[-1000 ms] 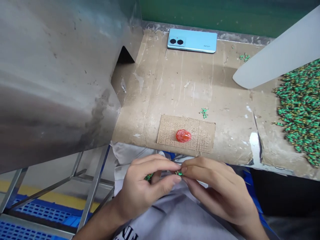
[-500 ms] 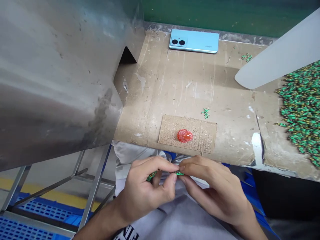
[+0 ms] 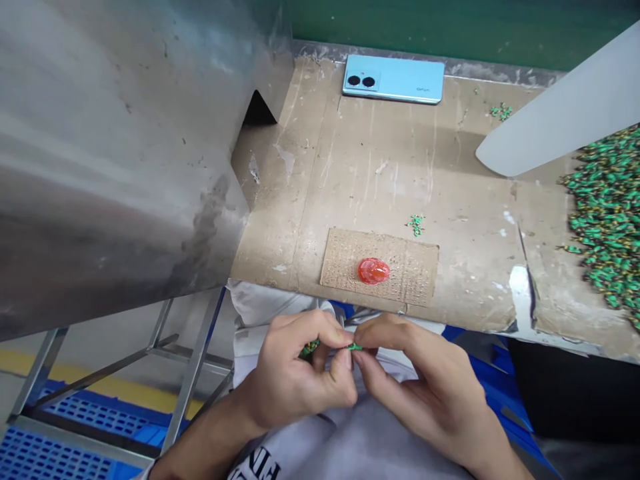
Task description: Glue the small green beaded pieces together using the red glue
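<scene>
My left hand (image 3: 295, 377) and my right hand (image 3: 420, 387) meet just below the near edge of the cardboard-covered table (image 3: 380, 180), over my lap. Both pinch one small green part (image 3: 355, 347) between thumb and forefinger. More small green pieces (image 3: 310, 347) show inside the curled fingers of my left hand. A red blob (image 3: 373, 270) lies on a small pierced cardboard pad (image 3: 410, 277) just beyond my hands.
A large metal chute (image 3: 110, 147) fills the left. A light-blue phone (image 3: 394, 79) lies at the table's far edge. A heap of green parts (image 3: 607, 207) sits at the right under a white scoop-like sheet (image 3: 560, 113). A few stray green parts (image 3: 415, 225) lie mid-table. Blue crates (image 3: 60, 447) stand below.
The view has shifted slightly. My fingers have worked closer together on the small green part; the hands stay in the same place.
</scene>
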`<state>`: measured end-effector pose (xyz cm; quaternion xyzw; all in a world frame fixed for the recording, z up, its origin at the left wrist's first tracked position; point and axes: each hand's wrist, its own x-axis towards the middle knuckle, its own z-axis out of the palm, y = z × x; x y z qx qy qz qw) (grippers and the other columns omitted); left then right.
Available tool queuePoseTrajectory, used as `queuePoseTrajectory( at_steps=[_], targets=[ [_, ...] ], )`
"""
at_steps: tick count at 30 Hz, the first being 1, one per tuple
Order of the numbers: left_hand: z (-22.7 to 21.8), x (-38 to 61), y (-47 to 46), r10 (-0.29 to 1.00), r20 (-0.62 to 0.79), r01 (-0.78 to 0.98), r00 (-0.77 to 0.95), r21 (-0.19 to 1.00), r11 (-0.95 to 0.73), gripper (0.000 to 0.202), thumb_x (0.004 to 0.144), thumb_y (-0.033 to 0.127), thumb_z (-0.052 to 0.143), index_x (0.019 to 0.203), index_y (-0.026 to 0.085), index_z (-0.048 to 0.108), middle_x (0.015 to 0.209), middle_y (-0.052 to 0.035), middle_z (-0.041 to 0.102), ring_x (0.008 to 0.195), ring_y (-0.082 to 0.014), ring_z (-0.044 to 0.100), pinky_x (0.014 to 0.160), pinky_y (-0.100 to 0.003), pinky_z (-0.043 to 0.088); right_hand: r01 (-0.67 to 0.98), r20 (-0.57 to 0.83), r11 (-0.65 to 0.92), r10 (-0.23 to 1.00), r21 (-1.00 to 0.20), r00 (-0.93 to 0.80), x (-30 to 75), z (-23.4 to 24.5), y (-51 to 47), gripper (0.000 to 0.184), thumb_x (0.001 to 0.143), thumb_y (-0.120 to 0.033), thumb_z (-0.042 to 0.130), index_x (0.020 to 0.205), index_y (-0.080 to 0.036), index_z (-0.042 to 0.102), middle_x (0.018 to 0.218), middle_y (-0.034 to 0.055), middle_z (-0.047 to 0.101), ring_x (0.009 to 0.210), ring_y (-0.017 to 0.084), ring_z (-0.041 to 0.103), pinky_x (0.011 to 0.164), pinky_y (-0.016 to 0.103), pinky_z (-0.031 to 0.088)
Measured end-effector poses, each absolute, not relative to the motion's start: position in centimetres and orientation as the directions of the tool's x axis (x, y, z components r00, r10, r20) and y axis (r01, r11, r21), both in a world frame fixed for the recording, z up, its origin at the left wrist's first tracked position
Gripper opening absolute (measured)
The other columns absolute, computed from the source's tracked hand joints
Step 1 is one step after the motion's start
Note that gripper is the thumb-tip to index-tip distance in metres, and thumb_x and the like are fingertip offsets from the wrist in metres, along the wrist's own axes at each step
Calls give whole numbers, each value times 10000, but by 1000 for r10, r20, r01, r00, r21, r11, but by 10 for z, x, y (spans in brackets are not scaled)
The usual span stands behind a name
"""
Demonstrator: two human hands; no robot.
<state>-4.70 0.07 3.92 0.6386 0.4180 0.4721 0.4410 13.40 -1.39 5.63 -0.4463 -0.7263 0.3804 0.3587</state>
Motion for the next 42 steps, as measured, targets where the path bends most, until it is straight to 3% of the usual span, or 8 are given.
queuePoseTrajectory(
  at_steps=[4,8,14,34,42],
  targets=[
    [39,-47,1,959,194,95,208,972,-217,181,753,20,636,791,196,623,616,31,651,436,-78,556,419,-175,414,385,232,358,913,-851,-337,134,55,-15,201,997,-80,608,1104,-251,613,885,9,788,775,179,780,685,272,649],
    [42,-50,1,972,74,72,223,993,-92,154,788,47,670,848,186,695,621,15,723,423,-102,610,408,-176,440,369,213,317,932,-874,-294,136,53,-14,180,986,-98,653,1091,-242,629,892,15,787,752,173,780,673,266,653],
    [47,-53,0,969,14,47,245,999,-26,184,779,51,716,893,193,745,656,18,796,427,-108,639,399,-166,446,314,200,292,935,-903,-293,137,53,-15,179,973,-84,664,1072,-232,644,872,19,778,738,169,761,662,274,645],
    [50,-57,-1,942,-173,32,287,985,171,97,837,131,776,907,198,764,702,11,822,503,-121,685,457,-172,476,303,239,345,911,-889,-336,140,50,-16,206,988,-41,647,1116,-201,622,920,25,752,797,142,714,720,257,612],
    [46,-56,-2,891,-316,-18,325,940,340,162,1019,200,657,907,226,771,708,40,797,710,-133,785,726,-204,611,367,309,464,860,-807,-407,143,45,-16,209,1001,-20,622,1147,-170,629,977,65,743,841,166,703,713,290,595]
  ],
)
